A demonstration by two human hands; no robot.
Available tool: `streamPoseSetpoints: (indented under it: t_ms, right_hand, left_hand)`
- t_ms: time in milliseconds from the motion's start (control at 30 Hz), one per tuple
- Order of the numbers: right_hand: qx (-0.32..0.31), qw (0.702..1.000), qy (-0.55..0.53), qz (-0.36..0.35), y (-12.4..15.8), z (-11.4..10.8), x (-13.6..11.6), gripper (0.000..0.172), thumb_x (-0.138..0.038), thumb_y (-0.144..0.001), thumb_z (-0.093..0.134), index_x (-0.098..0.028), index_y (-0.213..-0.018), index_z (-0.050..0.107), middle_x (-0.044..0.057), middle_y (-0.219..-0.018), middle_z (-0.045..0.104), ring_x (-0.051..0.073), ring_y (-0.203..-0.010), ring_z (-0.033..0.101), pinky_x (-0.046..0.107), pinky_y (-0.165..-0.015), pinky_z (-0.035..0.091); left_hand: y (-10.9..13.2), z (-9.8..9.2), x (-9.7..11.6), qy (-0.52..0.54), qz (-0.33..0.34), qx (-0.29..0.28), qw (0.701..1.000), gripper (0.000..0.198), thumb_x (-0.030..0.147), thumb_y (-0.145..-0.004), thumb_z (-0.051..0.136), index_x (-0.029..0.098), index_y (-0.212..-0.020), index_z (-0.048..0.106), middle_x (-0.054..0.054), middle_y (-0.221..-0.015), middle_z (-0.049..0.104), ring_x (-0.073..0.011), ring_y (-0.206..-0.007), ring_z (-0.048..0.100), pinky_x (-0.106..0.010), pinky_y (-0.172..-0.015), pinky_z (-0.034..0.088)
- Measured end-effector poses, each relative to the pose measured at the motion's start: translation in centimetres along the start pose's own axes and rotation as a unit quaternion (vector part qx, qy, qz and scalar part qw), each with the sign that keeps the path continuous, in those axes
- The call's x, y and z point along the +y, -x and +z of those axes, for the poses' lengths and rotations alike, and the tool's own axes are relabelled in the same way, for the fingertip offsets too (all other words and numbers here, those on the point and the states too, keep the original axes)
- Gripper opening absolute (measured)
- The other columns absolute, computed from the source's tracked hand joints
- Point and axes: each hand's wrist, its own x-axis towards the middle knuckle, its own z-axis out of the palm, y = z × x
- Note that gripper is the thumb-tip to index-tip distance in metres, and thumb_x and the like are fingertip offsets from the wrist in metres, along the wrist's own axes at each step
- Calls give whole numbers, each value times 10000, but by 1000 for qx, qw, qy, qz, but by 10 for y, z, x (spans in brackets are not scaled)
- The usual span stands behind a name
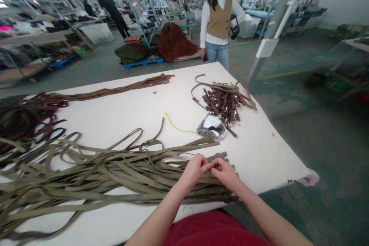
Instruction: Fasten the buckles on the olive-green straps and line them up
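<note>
My left hand [196, 168] and my right hand [223, 170] meet over the right end of a long bundle of olive-green straps [123, 177]. The fingertips of both hands are pinched together and almost touch. Whatever lies between them is too small or hidden to make out. Just beyond the hands rests a clear plastic bag [211, 127] with small dark pieces and a white label. A yellow-green cord [178, 128] runs left from the bag. Farther back sits a pile of dark brown straps with metal buckles [225, 103].
Brown straps [115, 90] lie along the far edge of the white table [253, 153]. Dark purple and green straps [25, 123] are heaped at the left. A person in a tan vest [219, 19] stands past the far edge. A metal post [268, 42] rises at the right.
</note>
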Motion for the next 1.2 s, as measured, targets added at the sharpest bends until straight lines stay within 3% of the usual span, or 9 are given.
streamPoseSetpoints:
  t_ms: [100, 200, 300, 467, 533, 633, 833, 967, 1200]
  right_hand:
    - [-29, 998, -57, 3, 3, -5, 0, 151, -314, -712, 510, -181, -743, 573, 6, -692, 580, 146, -670, 502, 287, -650, 390]
    - [14, 989, -148, 27, 5, -7, 0, 190, -308, -684, 562, -191, -833, 546, -5, -705, 578, 144, -676, 520, 288, -663, 404]
    - [62, 983, -170, 43, 4, -6, 5, 271, -300, -648, 610, -197, -887, 534, -2, -734, 592, 154, -701, 538, 301, -697, 412]
    - [131, 979, -148, 45, 3, -7, 18, 221, -302, -639, 627, -192, -820, 560, 9, -747, 606, 155, -694, 539, 303, -692, 429]
    - [149, 966, -203, 55, 1, -15, 24, 216, -298, -663, 607, -213, -851, 542, -5, -750, 602, 139, -668, 542, 291, -660, 446]
    - [185, 930, -312, 68, -7, -39, 34, 229, -274, -653, 614, -231, -856, 519, -13, -732, 594, 128, -639, 554, 286, -618, 476]
    - [233, 894, -370, 99, -23, -81, 51, 235, -182, -596, 643, -212, -790, 514, 0, -669, 591, 122, -585, 555, 284, -565, 507]
    - [230, 888, -382, 112, -33, -78, 53, 226, -149, -593, 639, -208, -771, 513, -12, -627, 583, 104, -556, 542, 264, -561, 505]
    - [230, 907, -337, 105, -45, -75, 52, 245, -186, -601, 646, -215, -817, 533, 1, -657, 596, 120, -561, 542, 289, -555, 499]
  left_hand:
    - [1, 5, 1, 59, -33, 9, 998, 323, 458, -698, 531, 156, -809, 509, 6, -680, 516, -116, -604, 442, -231, -543, 336]
    - [4, 8, 5, 47, 35, -9, 998, 371, 420, -714, 537, 176, -990, 493, -30, -847, 557, -130, -692, 484, -244, -617, 374]
    - [8, 13, 6, -49, 83, -28, 995, 279, 392, -762, 478, 176, -931, 536, -58, -882, 558, -157, -758, 497, -266, -662, 373]
    - [4, 17, -4, -207, 95, -25, 973, 226, 379, -755, 483, 166, -796, 545, -73, -797, 550, -202, -776, 491, -318, -696, 362]
    - [-2, 6, -16, -207, 91, -19, 974, 201, 354, -695, 565, 172, -778, 543, -70, -813, 554, -231, -861, 477, -352, -771, 342]
    - [-9, -31, -48, -109, 0, -1, 994, 138, 205, -605, 626, 163, -705, 539, -58, -834, 561, -237, -961, 448, -346, -840, 313]
    - [0, -106, -104, 26, -88, -93, 991, 190, 290, -699, 462, 129, -743, 553, 16, -597, 547, -126, -589, 510, -215, -568, 386]
    - [6, -123, -107, 92, -103, -142, 980, 221, 345, -711, 448, 144, -701, 539, 25, -571, 544, -86, -529, 481, -175, -518, 360]
    - [1, -131, -110, 138, -131, -141, 972, 231, 378, -709, 475, 155, -703, 535, 19, -581, 540, -91, -534, 466, -188, -527, 350]
